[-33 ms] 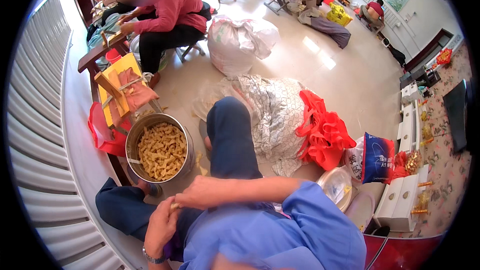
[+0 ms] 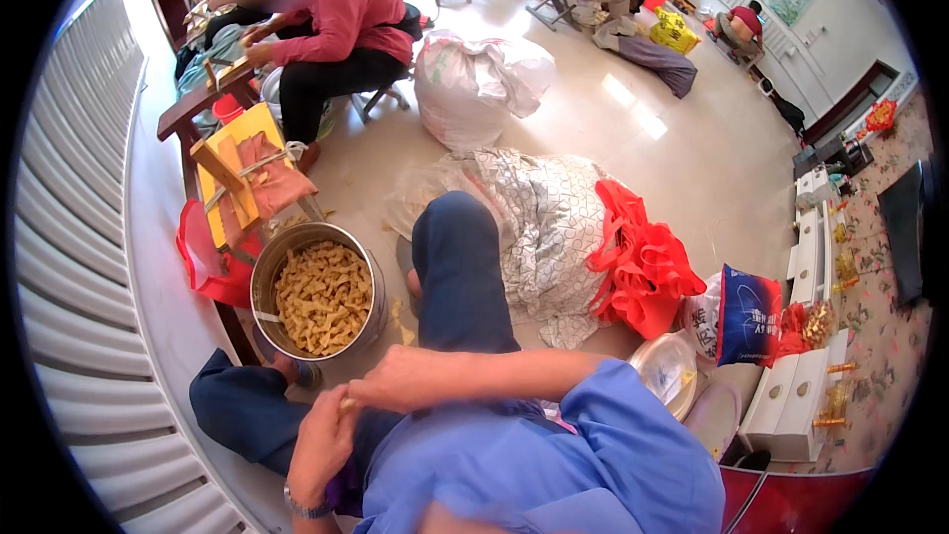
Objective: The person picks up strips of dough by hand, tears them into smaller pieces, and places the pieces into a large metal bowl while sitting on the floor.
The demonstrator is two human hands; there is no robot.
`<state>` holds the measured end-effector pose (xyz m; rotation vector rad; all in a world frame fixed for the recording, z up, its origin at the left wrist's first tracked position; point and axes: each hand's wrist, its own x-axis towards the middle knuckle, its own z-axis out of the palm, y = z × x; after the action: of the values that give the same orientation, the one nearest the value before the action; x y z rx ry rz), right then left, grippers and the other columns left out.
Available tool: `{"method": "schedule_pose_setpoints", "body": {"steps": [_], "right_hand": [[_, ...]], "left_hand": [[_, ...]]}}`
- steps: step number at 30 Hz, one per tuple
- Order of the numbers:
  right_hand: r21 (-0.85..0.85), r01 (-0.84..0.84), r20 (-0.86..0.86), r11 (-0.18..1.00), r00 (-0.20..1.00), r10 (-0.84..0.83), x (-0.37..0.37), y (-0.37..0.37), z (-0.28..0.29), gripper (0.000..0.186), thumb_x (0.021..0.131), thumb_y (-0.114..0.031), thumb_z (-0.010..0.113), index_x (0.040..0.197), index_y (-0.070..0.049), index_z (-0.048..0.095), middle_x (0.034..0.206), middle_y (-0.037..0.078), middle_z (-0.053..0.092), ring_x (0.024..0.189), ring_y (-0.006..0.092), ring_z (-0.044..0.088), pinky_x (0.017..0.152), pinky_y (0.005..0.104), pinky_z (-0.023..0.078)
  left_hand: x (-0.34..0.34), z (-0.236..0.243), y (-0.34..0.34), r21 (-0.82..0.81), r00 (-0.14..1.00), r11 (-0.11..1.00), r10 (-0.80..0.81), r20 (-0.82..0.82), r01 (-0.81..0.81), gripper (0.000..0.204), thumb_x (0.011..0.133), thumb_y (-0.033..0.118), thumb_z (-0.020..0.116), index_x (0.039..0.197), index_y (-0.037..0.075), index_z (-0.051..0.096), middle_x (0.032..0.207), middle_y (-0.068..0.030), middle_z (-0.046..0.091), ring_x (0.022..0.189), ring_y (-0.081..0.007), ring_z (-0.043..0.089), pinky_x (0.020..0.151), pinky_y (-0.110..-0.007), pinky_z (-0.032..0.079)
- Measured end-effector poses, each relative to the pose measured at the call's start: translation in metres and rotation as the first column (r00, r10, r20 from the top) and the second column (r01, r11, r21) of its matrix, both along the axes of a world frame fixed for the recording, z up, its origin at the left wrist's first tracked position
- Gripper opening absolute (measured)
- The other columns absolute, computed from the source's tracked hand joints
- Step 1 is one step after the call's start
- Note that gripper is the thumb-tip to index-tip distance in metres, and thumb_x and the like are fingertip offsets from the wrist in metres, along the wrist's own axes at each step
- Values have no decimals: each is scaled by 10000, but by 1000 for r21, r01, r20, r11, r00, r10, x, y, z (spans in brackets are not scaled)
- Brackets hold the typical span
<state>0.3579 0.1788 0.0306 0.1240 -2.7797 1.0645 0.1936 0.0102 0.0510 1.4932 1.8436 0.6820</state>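
Observation:
Over my lap, my left hand (image 2: 321, 443) and my right hand (image 2: 397, 381) meet with fingers closed. Between their fingertips shows the end of a small pale yellow piece (image 2: 348, 402), mostly hidden by the fingers. It resembles the short, knobbly, light brown pieces (image 2: 326, 297) that nearly fill a metal pot (image 2: 259, 272) on the floor by my left knee. Those pieces look like dough or dried food, but their exact kind cannot be made out. A few similar scraps (image 2: 405, 334) lie on the floor beside the pot.
A wooden stand with a yellow board (image 2: 259, 129) and a red bag (image 2: 208, 257) are behind the pot. Cloth (image 2: 544, 237), a red fabric bundle (image 2: 647, 267) and a white sack (image 2: 479, 89) lie ahead. A radiator (image 2: 84, 267) lines the left. A person in pink (image 2: 356, 0) sits nearby.
Both hands stay together around the small piece, with hardly any movement. The whole view has shifted very slightly.

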Motion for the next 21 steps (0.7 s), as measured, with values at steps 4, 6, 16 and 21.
{"method": "schedule_pose_setpoints", "body": {"steps": [4,6,16,21], "right_hand": [[-140,39,-82,989,995,-51,-11,4,11,216,977,-258,552,1038,-52,521,623,163,604,621,387,645,522,489,481],[-83,21,239,996,971,-1,-3,16,36,181,998,-251,538,1018,-73,511,644,127,601,584,343,638,502,450,497],[-347,-317,92,883,925,368,5,-25,27,249,974,-284,572,901,-60,490,676,148,584,598,391,596,528,479,477],[-370,-312,99,875,923,371,8,-13,39,286,1006,-320,549,900,-59,498,673,166,575,603,400,585,535,489,456]], "left_hand": [[10,14,34,159,991,986,67,-118,-48,365,829,17,623,1190,44,572,1051,-199,609,957,-426,621,794,-468,516],[2,10,35,180,996,979,-92,-8,92,216,863,76,629,1078,55,631,1018,-186,642,924,-414,635,764,-461,526],[-28,58,-51,-290,883,855,-332,330,430,320,1007,340,519,902,41,565,808,-169,601,760,-378,604,669,-451,486],[-39,88,-40,-432,902,800,-307,303,417,291,1014,329,504,901,75,591,809,-115,618,740,-297,658,656,-409,514]]}}
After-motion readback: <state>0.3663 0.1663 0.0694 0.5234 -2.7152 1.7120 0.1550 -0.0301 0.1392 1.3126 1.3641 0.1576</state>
